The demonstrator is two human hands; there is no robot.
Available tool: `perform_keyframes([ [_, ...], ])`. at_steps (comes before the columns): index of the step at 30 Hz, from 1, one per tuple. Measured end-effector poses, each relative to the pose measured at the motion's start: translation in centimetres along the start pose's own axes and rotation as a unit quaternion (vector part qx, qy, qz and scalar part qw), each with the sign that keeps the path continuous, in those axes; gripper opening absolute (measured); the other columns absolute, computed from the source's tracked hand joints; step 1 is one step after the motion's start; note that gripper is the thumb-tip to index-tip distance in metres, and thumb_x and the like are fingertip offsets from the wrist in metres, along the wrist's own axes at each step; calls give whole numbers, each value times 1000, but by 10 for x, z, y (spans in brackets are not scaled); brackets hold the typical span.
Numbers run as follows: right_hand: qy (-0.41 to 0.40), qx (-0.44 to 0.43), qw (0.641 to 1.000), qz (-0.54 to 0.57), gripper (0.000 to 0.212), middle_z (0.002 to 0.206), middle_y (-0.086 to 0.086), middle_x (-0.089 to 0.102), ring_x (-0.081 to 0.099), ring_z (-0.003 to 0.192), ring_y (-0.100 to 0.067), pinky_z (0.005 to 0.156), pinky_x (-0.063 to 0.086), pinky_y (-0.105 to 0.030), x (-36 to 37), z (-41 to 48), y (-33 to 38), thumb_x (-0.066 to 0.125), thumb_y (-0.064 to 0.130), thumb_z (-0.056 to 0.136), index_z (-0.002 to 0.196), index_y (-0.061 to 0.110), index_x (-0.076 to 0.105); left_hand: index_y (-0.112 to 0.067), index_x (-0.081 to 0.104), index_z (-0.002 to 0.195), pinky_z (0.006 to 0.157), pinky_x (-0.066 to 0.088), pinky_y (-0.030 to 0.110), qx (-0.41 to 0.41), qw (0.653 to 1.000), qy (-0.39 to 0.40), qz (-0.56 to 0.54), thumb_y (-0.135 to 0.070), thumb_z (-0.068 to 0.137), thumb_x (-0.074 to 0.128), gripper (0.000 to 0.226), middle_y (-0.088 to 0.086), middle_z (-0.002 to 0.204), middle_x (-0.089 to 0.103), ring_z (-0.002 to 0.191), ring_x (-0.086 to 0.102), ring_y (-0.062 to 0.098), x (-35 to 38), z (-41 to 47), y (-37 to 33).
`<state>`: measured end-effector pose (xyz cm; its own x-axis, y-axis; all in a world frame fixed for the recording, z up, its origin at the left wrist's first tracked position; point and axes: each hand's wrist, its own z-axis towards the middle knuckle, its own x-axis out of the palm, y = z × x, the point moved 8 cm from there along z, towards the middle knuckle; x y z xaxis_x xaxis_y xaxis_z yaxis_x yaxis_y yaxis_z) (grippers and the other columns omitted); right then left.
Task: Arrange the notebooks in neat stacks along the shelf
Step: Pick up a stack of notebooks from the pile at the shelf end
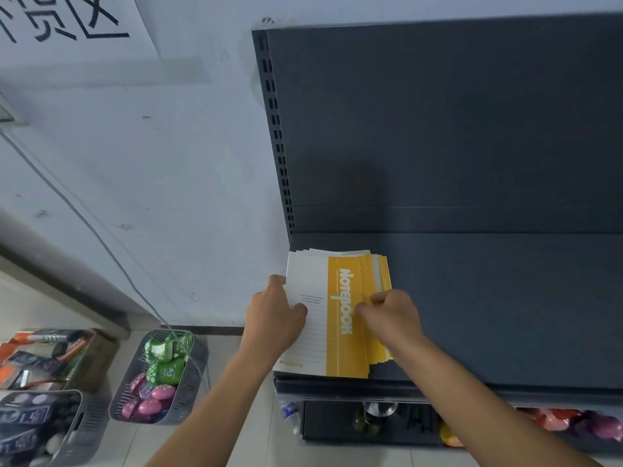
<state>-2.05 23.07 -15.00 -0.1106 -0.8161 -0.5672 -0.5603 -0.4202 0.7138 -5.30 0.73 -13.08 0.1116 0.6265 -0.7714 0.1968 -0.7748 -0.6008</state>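
A stack of white-and-yellow notebooks lies at the left end of the dark grey shelf, slightly fanned out to the right. My left hand grips the stack's left edge, thumb on the top cover. My right hand pinches the yellow right edges of the fanned notebooks, fingers curled. The top cover reads "Notebook" in white on a yellow band.
The shelf's dark back panel rises behind the stack. Grey baskets of toys and other goods sit on the floor to the left. A lower shelf holds small items, with colourful balls to the right. A cable runs down the wall.
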Motion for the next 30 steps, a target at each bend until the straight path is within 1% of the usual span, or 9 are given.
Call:
perform_keyframes([
  [4,13,30,999,21,34,106,-19,67,64,99,-32,81,55,-49,0,1,-6,72,14,81,109,-4,69,-17,46,130,52,37,16,-8,1000,9,-5,-21,93,62,41,-5,103,65,76,56,7,1,-1,2],
  [6,18,30,999,16,41,112,-13,60,55,80,-16,63,50,-30,2,2,-8,72,15,82,117,-2,63,-16,47,128,54,38,18,-12,1000,11,-6,-21,92,62,39,-7,100,61,80,57,10,2,-1,3],
  [8,18,30,999,17,44,116,-9,54,45,73,-10,56,41,-24,2,3,-10,73,16,82,120,-1,59,-15,48,126,57,41,21,-15,1000,10,-4,-21,92,62,37,-8,99,59,84,57,13,2,-2,3],
  [11,24,43,998,35,40,117,-9,53,46,74,-12,59,42,-27,2,5,-12,73,16,82,117,2,59,-15,47,124,56,40,21,-13,1000,7,1,-21,92,61,35,-9,96,57,80,56,10,2,-3,2],
  [14,33,48,998,37,21,115,-9,53,50,79,-17,57,42,-27,3,6,-14,73,15,81,95,14,57,-15,47,123,56,42,20,-10,1000,9,10,-22,93,61,34,-6,99,59,81,57,11,2,-4,0],
  [19,56,59,994,68,12,96,-11,70,68,91,-25,78,56,-37,7,5,-10,74,10,77,83,3,66,-18,50,115,54,39,21,-5,999,1,47,-24,91,60,26,-7,94,59,75,55,9,1,-6,-4],
  [22,70,45,993,83,22,77,-7,64,69,82,-24,77,55,-35,10,1,-6,70,7,76,66,15,52,-19,50,111,54,35,21,6,998,-6,67,-25,93,57,20,-6,96,59,76,54,10,-4,-6,-6],
  [28,70,46,987,137,5,106,-21,72,71,98,-31,93,56,-46,7,-2,-5,71,8,80,84,9,68,-15,48,106,55,35,21,33,999,-16,29,-24,102,41,11,-2,94,57,76,53,10,-12,-9,-21],
  [30,70,48,985,150,15,104,-20,73,72,97,-31,93,57,-48,4,-1,-5,75,11,80,92,3,70,-17,42,109,56,41,24,38,999,-8,-16,-21,103,41,8,-2,93,57,79,57,12,-12,-12,-29],
])
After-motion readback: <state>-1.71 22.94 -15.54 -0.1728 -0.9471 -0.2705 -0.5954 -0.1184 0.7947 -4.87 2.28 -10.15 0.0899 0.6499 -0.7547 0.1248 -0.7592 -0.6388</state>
